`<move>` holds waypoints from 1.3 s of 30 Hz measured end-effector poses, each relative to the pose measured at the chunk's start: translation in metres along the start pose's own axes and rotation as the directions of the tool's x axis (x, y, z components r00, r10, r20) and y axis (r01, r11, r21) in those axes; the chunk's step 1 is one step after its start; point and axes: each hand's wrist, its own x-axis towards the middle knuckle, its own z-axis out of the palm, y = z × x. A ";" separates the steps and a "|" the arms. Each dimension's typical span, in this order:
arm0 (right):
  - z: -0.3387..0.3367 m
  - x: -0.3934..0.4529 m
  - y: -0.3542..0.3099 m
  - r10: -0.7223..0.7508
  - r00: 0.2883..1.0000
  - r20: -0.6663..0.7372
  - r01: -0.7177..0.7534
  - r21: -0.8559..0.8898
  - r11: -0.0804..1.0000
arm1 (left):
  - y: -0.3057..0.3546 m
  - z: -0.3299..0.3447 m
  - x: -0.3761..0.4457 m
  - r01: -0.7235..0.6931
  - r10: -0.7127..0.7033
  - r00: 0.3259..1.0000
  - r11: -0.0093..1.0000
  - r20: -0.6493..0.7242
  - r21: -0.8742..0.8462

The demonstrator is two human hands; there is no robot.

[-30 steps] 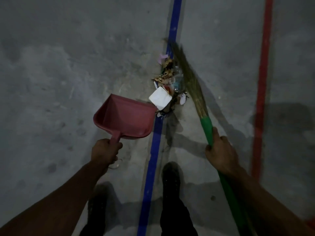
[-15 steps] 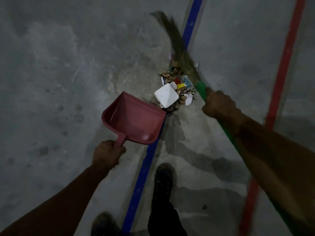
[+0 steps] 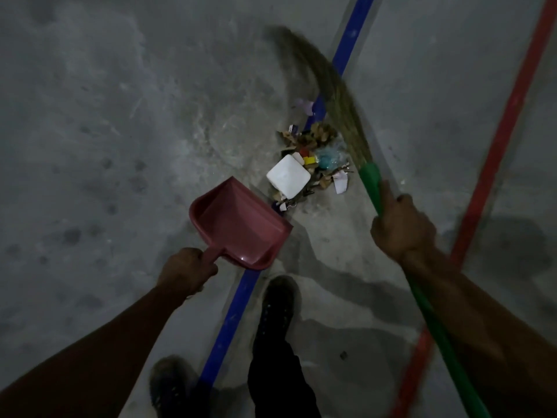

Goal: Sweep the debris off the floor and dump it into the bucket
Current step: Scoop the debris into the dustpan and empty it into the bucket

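Your left hand (image 3: 187,271) is curled tight round the short handle of the dusty-pink plastic dustpan (image 3: 238,223), whose open mouth points up and to the right toward the small heap of mixed debris (image 3: 312,159): brown scraps, bits of coloured plastic and a white square container (image 3: 288,180) lying at the heap's near edge. The dustpan's front corner sits just beside that white container, and you cannot tell whether the two touch. Your right hand (image 3: 402,226) grips the green plastic handle of the grass-bristle broom (image 3: 337,99), fingers wrapped fully round it; the blurred bristles arc along the far right side of the heap. The heap lies on the blue painted floor line (image 3: 238,312), which passes under the dustpan. A red painted floor line (image 3: 494,152) runs well to the right of the heap. Your black shoe (image 3: 278,300) stands on the grey concrete floor (image 3: 105,131) just below the dustpan.
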 end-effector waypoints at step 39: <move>0.140 0.006 0.001 -0.007 0.980 -0.200 0.032 0.121 0.992 | -0.067 0.074 0.134 -0.468 0.542 0.831 0.805 -0.130 0.364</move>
